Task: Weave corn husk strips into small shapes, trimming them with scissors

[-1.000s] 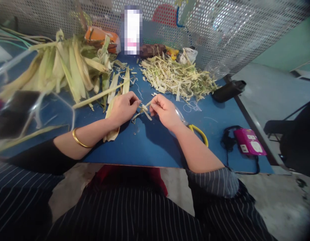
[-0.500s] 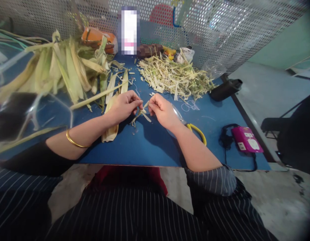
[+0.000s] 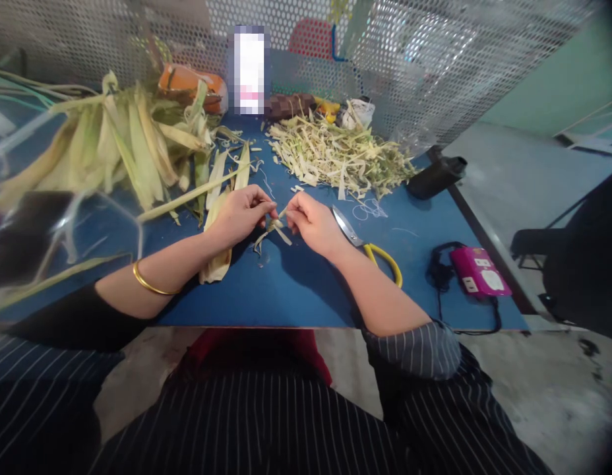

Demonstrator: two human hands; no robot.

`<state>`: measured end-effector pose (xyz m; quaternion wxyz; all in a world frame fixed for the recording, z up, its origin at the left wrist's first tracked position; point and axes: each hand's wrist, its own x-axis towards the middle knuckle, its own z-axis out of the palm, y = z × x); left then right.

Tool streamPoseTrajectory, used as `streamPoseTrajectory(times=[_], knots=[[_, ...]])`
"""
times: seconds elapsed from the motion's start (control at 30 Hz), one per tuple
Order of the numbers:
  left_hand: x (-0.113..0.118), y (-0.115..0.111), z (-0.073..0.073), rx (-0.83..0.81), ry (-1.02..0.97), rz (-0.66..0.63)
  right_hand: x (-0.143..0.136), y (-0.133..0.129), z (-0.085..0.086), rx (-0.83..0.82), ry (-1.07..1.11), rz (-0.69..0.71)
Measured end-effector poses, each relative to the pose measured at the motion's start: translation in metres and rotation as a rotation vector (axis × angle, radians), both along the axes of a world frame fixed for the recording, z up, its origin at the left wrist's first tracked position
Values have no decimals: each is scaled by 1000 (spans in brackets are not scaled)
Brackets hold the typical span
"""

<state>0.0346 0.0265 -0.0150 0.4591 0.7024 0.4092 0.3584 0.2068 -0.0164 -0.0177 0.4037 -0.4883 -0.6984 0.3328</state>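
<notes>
Over the middle of the table, my left hand pinches at a small piece of corn husk with narrow, loose ends hanging down. My right hand is closed on the same piece from the other side, thumb against fingers. Whether a thread also runs between the fingertips is too fine to tell. Beside my right wrist lie scissors with yellow handles, blades pointing away. Flat husk strips lie partly under my left hand. A gold bangle circles my left forearm.
Long corn husks are heaped at the left, shredded husk at the back. White thread lies loose near a black cylinder. A pink power socket box sits at right. Perforated metal mesh bounds the back.
The view has shifted slightly, showing more of the scissors' blades. Both hands stay close together on the husk piece, with only small finger movement.
</notes>
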Motion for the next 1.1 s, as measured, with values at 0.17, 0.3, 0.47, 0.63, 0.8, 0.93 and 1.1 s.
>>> streamPoseTrajectory(times=[0.17,0.3,0.47,0.63,0.8,0.93,1.1], knots=[[1,-3,1,236,-41,116,-9,-1,2,-208,350,59],[2,-8,5,388,-4,130,-11,-5,4,-292,463,141],[2,-11,8,409,-2,144,-6,-5,5,-375,558,115],[1,-9,11,300,-220,361,4,-1,13,-290,683,4],[-3,-9,13,-176,-239,206,4,-3,17,-225,597,3],[-4,-10,12,-288,-354,311,0,-4,18,-104,502,-19],[-3,-15,11,-620,-313,29,-4,-9,18,32,457,16]])
